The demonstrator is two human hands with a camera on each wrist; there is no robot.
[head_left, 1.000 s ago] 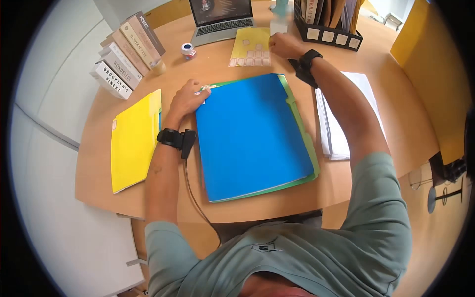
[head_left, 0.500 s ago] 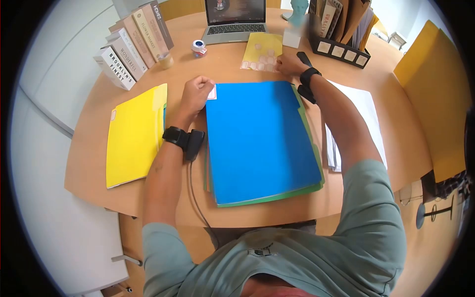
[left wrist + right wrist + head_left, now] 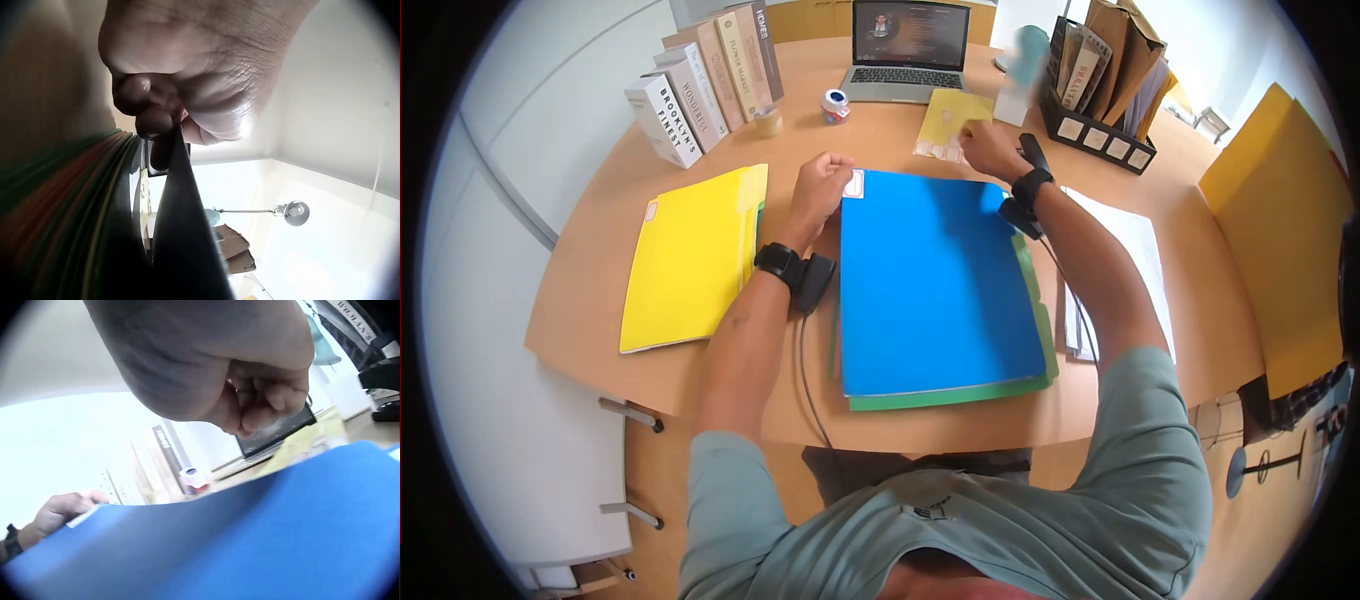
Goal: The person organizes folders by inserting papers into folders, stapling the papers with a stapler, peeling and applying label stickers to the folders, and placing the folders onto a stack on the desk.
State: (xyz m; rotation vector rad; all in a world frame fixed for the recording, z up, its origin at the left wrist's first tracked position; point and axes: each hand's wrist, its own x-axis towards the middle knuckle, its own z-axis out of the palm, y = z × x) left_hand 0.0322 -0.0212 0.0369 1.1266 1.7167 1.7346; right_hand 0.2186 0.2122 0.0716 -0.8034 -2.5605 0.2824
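Note:
A blue tabbed folder [image 3: 940, 290] lies over green folders [image 3: 1043, 320] in a stack in front of me. At its top left corner is a white label [image 3: 854, 184] with a red border. My left hand [image 3: 820, 195] pinches that corner; in the left wrist view the folder's edge rises between thumb and fingers, apart from the stack below. My right hand [image 3: 992, 150] hovers past the folder's far edge, overlapping a yellow sheet of labels [image 3: 943, 112] in the head view. Its fingers [image 3: 259, 419] are curled in, with nothing visible between them.
Yellow folders [image 3: 695, 260] lie at left, white papers [image 3: 1125, 250] at right. Along the back stand upright books [image 3: 700, 90], a small jar [image 3: 769, 122], a tape roll [image 3: 835, 106], a laptop [image 3: 907, 85] and a black file box [image 3: 1095, 137]. A cable [image 3: 804, 370] trails from the left wrist.
My right hand has come back from the upper part of the label sheet towards its lower right edge. My left hand has gone from resting on the blue folder's corner to pinching it. The view has shifted.

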